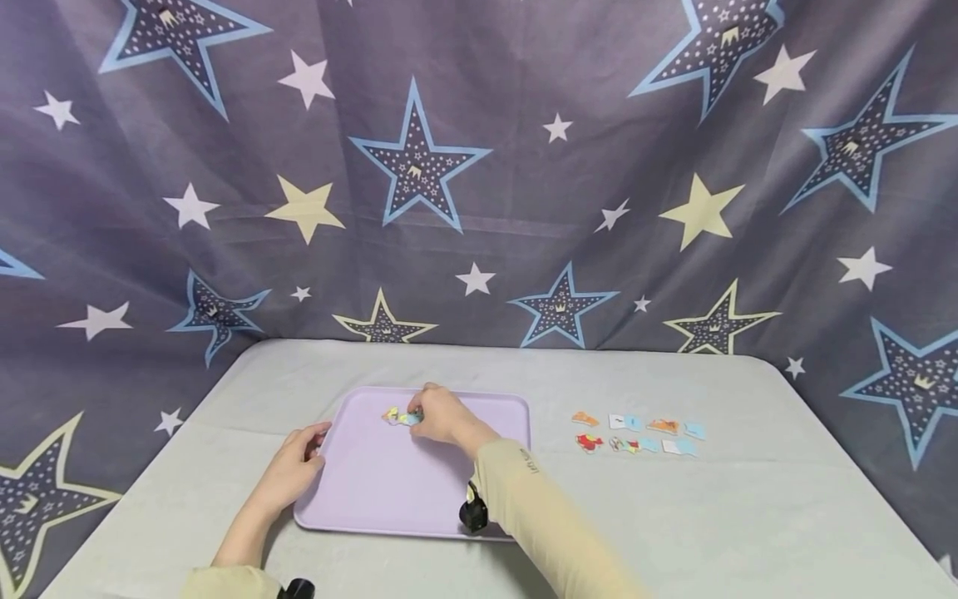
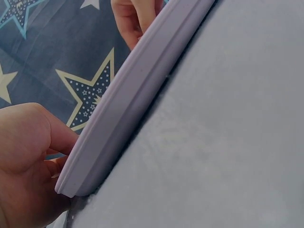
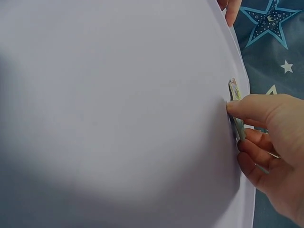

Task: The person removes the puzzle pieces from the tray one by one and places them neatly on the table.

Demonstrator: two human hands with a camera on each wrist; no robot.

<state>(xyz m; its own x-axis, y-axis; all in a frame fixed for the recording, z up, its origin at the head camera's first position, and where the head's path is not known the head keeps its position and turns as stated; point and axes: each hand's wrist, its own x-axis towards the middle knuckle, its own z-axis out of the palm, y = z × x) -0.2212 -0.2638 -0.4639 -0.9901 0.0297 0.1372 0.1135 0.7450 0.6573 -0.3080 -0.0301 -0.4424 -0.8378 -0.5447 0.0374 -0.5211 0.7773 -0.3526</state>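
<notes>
A small colourful puzzle piece point(image 1: 392, 416) lies at the far part of the lilac tray point(image 1: 389, 491), with yellow and light blue in its print. My right hand point(image 1: 443, 416) pinches it at its right end, and in the right wrist view the thumb presses on the thin piece point(image 3: 232, 87) from above with the fingers at its other side. My left hand point(image 1: 295, 466) holds the tray's left rim, fingers bent at the edge. From the left wrist, that hand point(image 2: 28, 161) sits against the outer side wall point(image 2: 128, 95).
Right of the tray, several small cut-out pieces lie in two rows on the pale tablecloth point(image 1: 718, 516). Among them are a red piece point(image 1: 588, 443), an orange piece point(image 1: 663, 426) and a white-and-blue piece point(image 1: 624, 422). A star-patterned curtain point(image 1: 516, 208) hangs behind the table.
</notes>
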